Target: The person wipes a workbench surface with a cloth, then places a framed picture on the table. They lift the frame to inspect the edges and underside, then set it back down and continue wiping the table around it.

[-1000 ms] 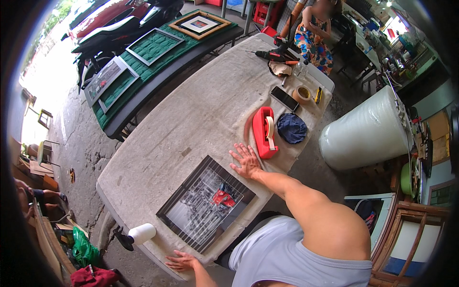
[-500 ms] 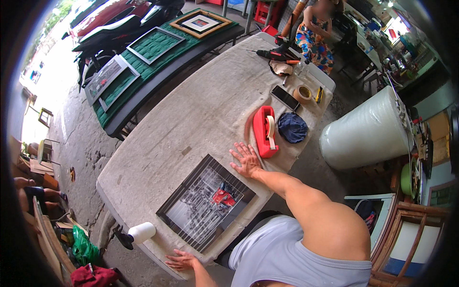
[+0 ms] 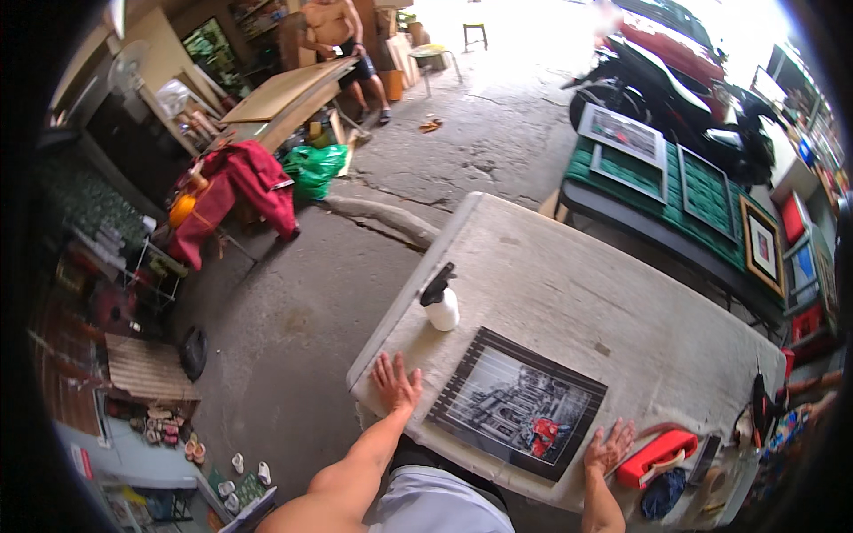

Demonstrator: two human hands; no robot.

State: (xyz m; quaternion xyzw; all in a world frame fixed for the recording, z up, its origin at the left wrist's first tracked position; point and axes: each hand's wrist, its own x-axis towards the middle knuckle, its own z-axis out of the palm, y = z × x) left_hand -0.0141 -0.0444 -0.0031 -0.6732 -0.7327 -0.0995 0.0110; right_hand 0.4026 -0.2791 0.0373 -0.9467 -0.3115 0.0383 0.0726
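Note:
A black-bordered picture print [image 3: 518, 404], grey with a red vehicle in it, lies flat on the cloth-covered table [image 3: 542, 284]. My left hand [image 3: 396, 384] rests on the table near its left corner, fingers spread and holding nothing. Just beyond that hand stands a white spray bottle [image 3: 442, 309] with a black trigger head. To the right of the print, my right hand [image 3: 609, 447] lies flat with the fingers apart. Beside it is a red tape dispenser [image 3: 657, 458], and a dark blue cloth bundle [image 3: 663, 494] sits in front of the dispenser.
A phone [image 3: 705, 459] and a brown tape roll [image 3: 713, 481] lie at the table's right end. Behind, a second table with a green quilted cover [image 3: 626, 182] bears several frames. At the far left, a person [image 3: 333, 40] stands by a wooden board [image 3: 289, 89]. A maroon garment [image 3: 253, 182] hangs nearby.
My view has swung to the left, so the whole table appears shifted and turned. Both hands still rest open on the table, and the print lies between them as before.

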